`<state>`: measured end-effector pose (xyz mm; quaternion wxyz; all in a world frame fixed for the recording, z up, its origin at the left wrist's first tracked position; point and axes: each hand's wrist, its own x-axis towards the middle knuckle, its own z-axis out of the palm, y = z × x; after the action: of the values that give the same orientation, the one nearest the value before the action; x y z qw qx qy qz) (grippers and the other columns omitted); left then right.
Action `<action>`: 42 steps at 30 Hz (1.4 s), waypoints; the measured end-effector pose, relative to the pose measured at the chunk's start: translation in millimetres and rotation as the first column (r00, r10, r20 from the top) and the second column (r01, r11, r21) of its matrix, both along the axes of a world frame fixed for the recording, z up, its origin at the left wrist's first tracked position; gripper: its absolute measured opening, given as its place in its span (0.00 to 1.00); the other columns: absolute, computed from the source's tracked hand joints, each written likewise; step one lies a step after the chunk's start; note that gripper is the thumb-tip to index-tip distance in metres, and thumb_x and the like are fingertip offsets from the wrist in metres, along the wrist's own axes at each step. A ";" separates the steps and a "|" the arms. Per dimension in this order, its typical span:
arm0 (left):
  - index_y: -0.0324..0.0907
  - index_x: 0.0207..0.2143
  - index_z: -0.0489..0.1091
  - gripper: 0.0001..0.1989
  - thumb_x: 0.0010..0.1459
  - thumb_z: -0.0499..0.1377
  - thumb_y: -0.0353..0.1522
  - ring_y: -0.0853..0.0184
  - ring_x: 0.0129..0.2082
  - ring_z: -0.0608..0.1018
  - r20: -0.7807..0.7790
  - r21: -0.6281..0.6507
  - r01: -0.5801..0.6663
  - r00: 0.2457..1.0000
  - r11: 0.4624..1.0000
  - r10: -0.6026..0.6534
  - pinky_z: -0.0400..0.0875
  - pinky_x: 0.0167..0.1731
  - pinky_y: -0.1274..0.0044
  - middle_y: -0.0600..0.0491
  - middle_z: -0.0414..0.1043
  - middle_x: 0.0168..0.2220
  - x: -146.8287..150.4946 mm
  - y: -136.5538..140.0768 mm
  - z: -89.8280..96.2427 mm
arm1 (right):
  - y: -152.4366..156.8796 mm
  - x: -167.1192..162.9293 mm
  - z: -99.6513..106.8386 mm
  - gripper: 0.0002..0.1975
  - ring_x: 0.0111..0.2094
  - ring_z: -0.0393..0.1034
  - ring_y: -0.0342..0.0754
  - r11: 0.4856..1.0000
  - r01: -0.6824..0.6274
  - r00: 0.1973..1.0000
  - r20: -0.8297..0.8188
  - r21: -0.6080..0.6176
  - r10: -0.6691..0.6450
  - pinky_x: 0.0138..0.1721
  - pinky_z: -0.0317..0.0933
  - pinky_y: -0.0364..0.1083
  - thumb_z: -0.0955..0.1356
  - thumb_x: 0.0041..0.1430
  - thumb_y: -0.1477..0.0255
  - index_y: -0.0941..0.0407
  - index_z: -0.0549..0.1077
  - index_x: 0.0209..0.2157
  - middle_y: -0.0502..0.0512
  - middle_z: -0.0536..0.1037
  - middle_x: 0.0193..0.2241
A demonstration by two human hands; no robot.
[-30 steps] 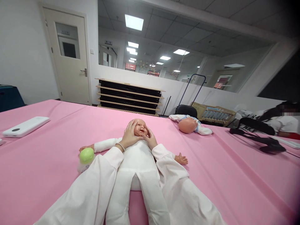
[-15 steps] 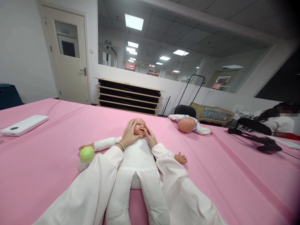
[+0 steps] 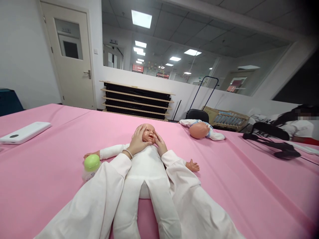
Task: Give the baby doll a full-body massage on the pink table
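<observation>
A baby doll [image 3: 147, 169] with a white cloth body lies on its back on the pink tabletop [image 3: 54, 205], legs toward me and arms out to the sides. My left hand [image 3: 138, 140] cups one side of its head, fingers along the cheek and temple, with a beaded bracelet on the wrist. Against the opposite cheek rests my right hand [image 3: 160, 143], its fingers bent round the jaw. The head is held between both palms. Beside my left sleeve stands a baby bottle [image 3: 91, 166] with a green cap, partly hidden by the sleeve.
Another doll [image 3: 199, 130] in white and blue clothes lies at the far edge. A white power bank [image 3: 26, 132] is on the left, a black strap-like item [image 3: 271, 141] on the right. A person [image 3: 299, 129] sits beyond, near a wooden crib [image 3: 229, 119] and stacked boards [image 3: 136, 101].
Both hands stay on the doll's head with almost no movement. The view has shifted very slightly.
</observation>
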<state>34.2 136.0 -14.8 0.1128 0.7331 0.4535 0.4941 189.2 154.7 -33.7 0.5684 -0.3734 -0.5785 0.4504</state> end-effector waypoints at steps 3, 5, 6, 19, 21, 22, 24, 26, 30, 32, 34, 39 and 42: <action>0.42 0.58 0.51 0.42 0.41 0.65 0.36 0.55 0.61 0.50 0.005 -0.007 -0.004 1.000 1.000 0.004 0.49 0.57 0.61 0.44 0.46 0.62 0.3 -0.5 0.4 | -5.3 -3.3 4.4 0.37 0.56 0.57 0.52 0.998 -0.028 0.997 -0.066 -0.054 0.024 0.56 0.55 0.51 0.68 0.44 0.51 0.54 0.62 0.54 0.55 0.62 0.56; 0.42 0.58 0.51 0.42 0.41 0.65 0.36 0.55 0.61 0.50 0.004 -0.014 -0.008 1.000 1.000 0.008 0.50 0.57 0.61 0.43 0.46 0.62 0.4 -0.5 0.4 | -7.7 -4.5 6.7 0.37 0.55 0.59 0.53 0.996 -0.045 0.994 -0.098 -0.077 0.037 0.55 0.56 0.51 0.68 0.44 0.51 0.54 0.62 0.54 0.55 0.61 0.56; 0.41 0.58 0.51 0.42 0.41 0.65 0.36 0.56 0.61 0.50 0.003 -0.017 -0.009 1.000 1.000 0.009 0.50 0.57 0.62 0.43 0.46 0.62 0.4 -0.3 0.4 | -8.3 -4.5 7.5 0.37 0.56 0.58 0.53 0.996 -0.041 0.995 -0.098 -0.076 0.034 0.56 0.56 0.51 0.68 0.44 0.51 0.54 0.62 0.54 0.55 0.61 0.56; 0.42 0.59 0.51 0.46 0.38 0.66 0.39 0.55 0.62 0.49 0.001 -0.047 -0.008 1.000 0.999 0.008 0.49 0.58 0.61 0.43 0.45 0.62 0.6 -0.1 1.4 | -9.7 -5.7 11.8 0.44 0.57 0.55 0.56 0.999 -0.032 0.999 -0.035 -0.039 0.030 0.57 0.54 0.53 0.72 0.36 0.53 0.57 0.61 0.55 0.59 0.59 0.57; 0.42 0.59 0.50 0.46 0.38 0.67 0.39 0.55 0.62 0.49 -0.001 -0.055 -0.015 1.000 0.998 0.014 0.49 0.58 0.61 0.44 0.44 0.62 1.1 -0.3 1.4 | -10.4 -5.4 12.4 0.44 0.58 0.54 0.56 0.999 -0.031 0.999 -0.025 -0.030 0.030 0.57 0.53 0.53 0.72 0.37 0.53 0.57 0.61 0.55 0.59 0.58 0.58; 0.42 0.59 0.50 0.46 0.38 0.66 0.39 0.55 0.62 0.49 0.000 -0.056 -0.016 1.000 0.998 0.016 0.49 0.58 0.61 0.44 0.44 0.62 1.4 -0.3 1.3 | -10.7 -5.2 12.5 0.43 0.58 0.53 0.56 0.999 -0.034 0.999 -0.021 -0.031 0.033 0.57 0.54 0.53 0.72 0.37 0.54 0.56 0.61 0.55 0.59 0.58 0.58; 0.42 0.59 0.50 0.46 0.38 0.66 0.39 0.55 0.62 0.49 0.003 -0.057 -0.017 1.000 0.998 0.017 0.49 0.57 0.61 0.44 0.44 0.62 1.6 -0.2 1.0 | -10.8 -4.7 12.3 0.43 0.58 0.54 0.56 0.999 -0.037 0.999 -0.012 -0.037 0.037 0.56 0.55 0.54 0.72 0.38 0.55 0.56 0.60 0.56 0.58 0.59 0.57; 0.41 0.59 0.51 0.45 0.39 0.66 0.39 0.55 0.62 0.49 0.006 -0.055 -0.016 1.000 0.998 0.016 0.49 0.57 0.61 0.43 0.45 0.62 1.5 0.4 0.1 | -9.9 -4.4 11.1 0.43 0.57 0.55 0.56 0.999 -0.042 0.999 0.002 -0.025 0.042 0.56 0.56 0.54 0.73 0.37 0.57 0.56 0.59 0.56 0.59 0.59 0.57; 0.41 0.59 0.50 0.38 0.47 0.61 0.38 0.56 0.62 0.48 0.009 -0.033 0.017 1.000 0.999 -0.017 0.47 0.58 0.61 0.44 0.44 0.62 0.5 4.2 -3.8 | -5.0 -3.9 5.7 0.46 0.57 0.54 0.56 0.999 -0.034 0.999 0.001 0.010 0.034 0.57 0.53 0.53 0.73 0.34 0.57 0.58 0.59 0.56 0.61 0.58 0.57; 0.41 0.60 0.50 0.33 0.52 0.56 0.38 0.58 0.62 0.47 0.025 -0.023 0.033 0.999 0.999 -0.033 0.46 0.58 0.61 0.44 0.45 0.62 0.1 6.9 -5.9 | -2.1 -3.0 2.9 0.45 0.58 0.54 0.55 0.999 -0.031 0.999 -0.017 0.014 0.032 0.58 0.52 0.54 0.72 0.36 0.55 0.57 0.60 0.56 0.61 0.58 0.57; 0.41 0.59 0.51 0.28 0.57 0.50 0.38 0.59 0.62 0.48 0.052 -0.026 0.033 0.998 0.999 -0.031 0.45 0.59 0.62 0.45 0.46 0.62 -0.2 8.7 -6.9 | -0.2 -1.8 1.2 0.43 0.58 0.53 0.54 0.999 -0.039 0.999 -0.030 0.012 0.039 0.59 0.49 0.53 0.71 0.37 0.53 0.56 0.61 0.55 0.59 0.59 0.57; 0.41 0.58 0.54 0.27 0.57 0.50 0.41 0.60 0.62 0.49 0.055 -0.050 0.028 0.998 0.998 -0.026 0.45 0.59 0.63 0.45 0.46 0.62 -0.5 5.1 -3.3 | -3.3 -1.3 4.3 0.41 0.59 0.52 0.54 0.998 -0.058 0.998 -0.033 -0.012 0.058 0.59 0.49 0.53 0.71 0.40 0.55 0.56 0.61 0.55 0.58 0.59 0.57; 0.40 0.59 0.51 0.39 0.47 0.60 0.42 0.56 0.62 0.49 0.014 -0.046 0.010 1.000 0.999 -0.009 0.47 0.58 0.61 0.43 0.45 0.62 -0.6 2.0 -1.5 | -5.7 -2.0 6.2 0.47 0.58 0.54 0.56 0.998 -0.058 0.998 0.007 -0.014 0.058 0.57 0.53 0.53 0.74 0.35 0.59 0.57 0.57 0.57 0.60 0.58 0.57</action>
<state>33.6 138.0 -16.2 0.1350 0.7290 0.4604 0.4883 187.2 149.0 -27.5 0.5503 -0.3619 -0.5882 0.4693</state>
